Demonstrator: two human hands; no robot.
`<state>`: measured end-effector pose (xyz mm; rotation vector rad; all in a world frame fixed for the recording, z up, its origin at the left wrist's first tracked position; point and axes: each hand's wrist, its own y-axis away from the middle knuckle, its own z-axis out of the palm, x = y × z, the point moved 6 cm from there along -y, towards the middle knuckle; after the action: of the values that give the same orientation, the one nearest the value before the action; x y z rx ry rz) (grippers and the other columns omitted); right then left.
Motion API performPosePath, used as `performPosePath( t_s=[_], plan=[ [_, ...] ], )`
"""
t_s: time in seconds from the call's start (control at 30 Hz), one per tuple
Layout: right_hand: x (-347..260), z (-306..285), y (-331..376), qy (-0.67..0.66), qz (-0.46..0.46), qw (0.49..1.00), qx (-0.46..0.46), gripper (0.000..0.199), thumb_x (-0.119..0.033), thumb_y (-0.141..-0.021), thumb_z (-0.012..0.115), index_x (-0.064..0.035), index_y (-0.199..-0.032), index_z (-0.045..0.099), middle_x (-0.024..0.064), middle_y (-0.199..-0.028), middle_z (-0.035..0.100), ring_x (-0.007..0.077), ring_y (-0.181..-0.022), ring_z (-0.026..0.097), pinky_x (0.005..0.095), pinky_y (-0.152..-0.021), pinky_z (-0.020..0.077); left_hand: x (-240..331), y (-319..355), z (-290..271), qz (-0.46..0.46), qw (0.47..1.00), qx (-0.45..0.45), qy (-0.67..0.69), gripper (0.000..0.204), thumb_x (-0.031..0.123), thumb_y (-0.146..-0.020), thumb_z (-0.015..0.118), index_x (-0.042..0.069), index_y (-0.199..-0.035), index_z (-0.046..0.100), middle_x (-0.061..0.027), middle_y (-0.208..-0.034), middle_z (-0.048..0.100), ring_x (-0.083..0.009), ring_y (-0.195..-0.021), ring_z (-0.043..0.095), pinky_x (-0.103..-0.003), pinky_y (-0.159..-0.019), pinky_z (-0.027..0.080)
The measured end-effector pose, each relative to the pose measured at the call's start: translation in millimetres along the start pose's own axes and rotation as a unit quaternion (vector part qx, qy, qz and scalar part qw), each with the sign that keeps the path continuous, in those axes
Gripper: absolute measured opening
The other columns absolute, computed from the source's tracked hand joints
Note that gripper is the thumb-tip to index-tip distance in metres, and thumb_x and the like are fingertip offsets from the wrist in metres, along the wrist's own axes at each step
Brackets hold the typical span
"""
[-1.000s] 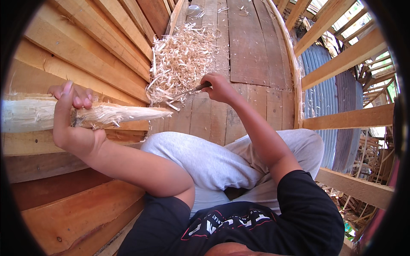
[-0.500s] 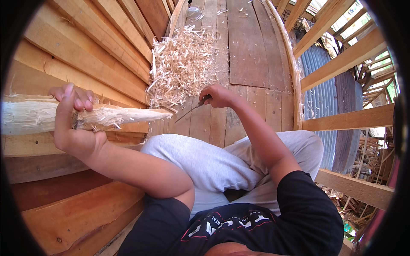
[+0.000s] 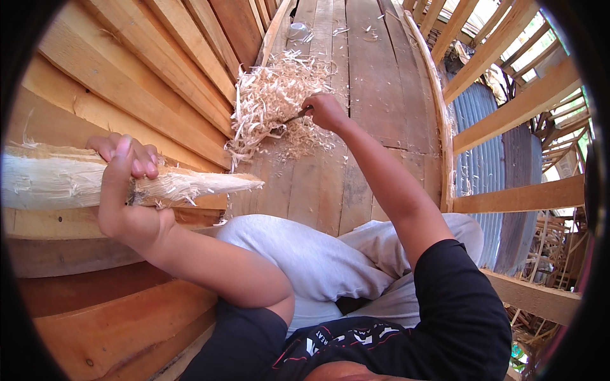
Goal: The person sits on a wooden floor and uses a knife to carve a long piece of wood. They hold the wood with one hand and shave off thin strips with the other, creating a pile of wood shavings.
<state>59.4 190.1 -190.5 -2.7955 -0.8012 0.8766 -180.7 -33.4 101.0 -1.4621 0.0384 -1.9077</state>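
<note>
At the left, my left hand [image 3: 130,184] wraps round a pale, peeled wooden log [image 3: 57,181] whose tapered end points right over my knee. Loose splinters stick up along its rough, shaved surface. Farther off, near the middle, my right hand [image 3: 326,111] is closed on the handle of a knife [image 3: 297,117]. The knife's dark blade reaches left into a heap of curly wood shavings [image 3: 264,95], so its tip is hidden among them.
A wall of wooden planks [image 3: 136,70] rises along my left. Plank flooring [image 3: 381,95] runs ahead, with a small clear container [image 3: 297,32] at the far end. On the right stands a wooden railing [image 3: 515,193], with corrugated metal sheets [image 3: 476,140] beyond it.
My right hand has moved forward with the knife, from the near edge of the shavings into the heap, and some shavings have shifted right. My left hand keeps its hold on the log.
</note>
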Motion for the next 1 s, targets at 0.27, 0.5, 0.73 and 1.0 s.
performPosePath(
  t_s=[0.27, 0.5, 0.73, 1.0],
  plan=[
    [5.3, -39.5, -33.3, 0.076, 0.116, 0.99, -0.026, 0.015, -0.007, -0.077, 0.066, -0.0059, -0.092, 0.07, 0.0179, -0.091, 0.068, 0.0353, -0.087, 0.065, 0.0428, -0.074, 0.0514, -8.3, -5.2, 5.6, -0.005, 1.0, -0.026, 0.007, 0.012, 0.003, -0.08, 0.058, 0.006, -0.085, 0.046, -0.0022, -0.067, 0.043, -0.0116, -0.059, 0.041, -0.028, -0.065, 0.034],
    [-53.6, -82.7, -18.3, 0.225, 0.189, 0.939, -0.177, 0.023, -0.009, -0.076, 0.065, -0.0054, -0.098, 0.071, 0.0145, -0.104, 0.069, 0.0313, -0.096, 0.067, 0.0403, -0.079, 0.0548, -9.4, -7.1, 0.2, -0.008, 1.0, 0.0, -0.005, 0.014, 0.003, -0.079, 0.06, 0.006, -0.083, 0.047, -0.0023, -0.064, 0.043, -0.0113, -0.057, 0.041, -0.027, -0.061, 0.035],
    [-93.7, -145.2, 14.5, 0.253, 0.227, 0.917, -0.209, 0.024, -0.011, -0.078, 0.063, -0.005, -0.1, 0.071, 0.0132, -0.107, 0.069, 0.031, -0.096, 0.067, 0.0402, -0.079, 0.0544, -9.1, -8.8, 4.3, -0.002, 1.0, 0.008, 0.018, 0.018, 0.0, -0.074, 0.065, 0.006, -0.08, 0.049, -0.003, -0.067, 0.045, -0.0126, -0.056, 0.044, -0.027, -0.054, 0.037],
    [-76.0, -191.5, 107.8, 0.142, 0.254, 0.948, -0.126, 0.024, -0.016, -0.087, 0.055, 0.0044, -0.093, 0.067, 0.0262, -0.096, 0.066, 0.0398, -0.093, 0.064, 0.0456, -0.08, 0.0505, -45.0, -3.0, 50.9, -0.019, 0.987, -0.113, 0.114, 0.018, 0.0, -0.076, 0.063, 0.007, -0.081, 0.047, -0.0025, -0.065, 0.045, -0.0126, -0.055, 0.044, -0.026, -0.054, 0.037]
  ],
)
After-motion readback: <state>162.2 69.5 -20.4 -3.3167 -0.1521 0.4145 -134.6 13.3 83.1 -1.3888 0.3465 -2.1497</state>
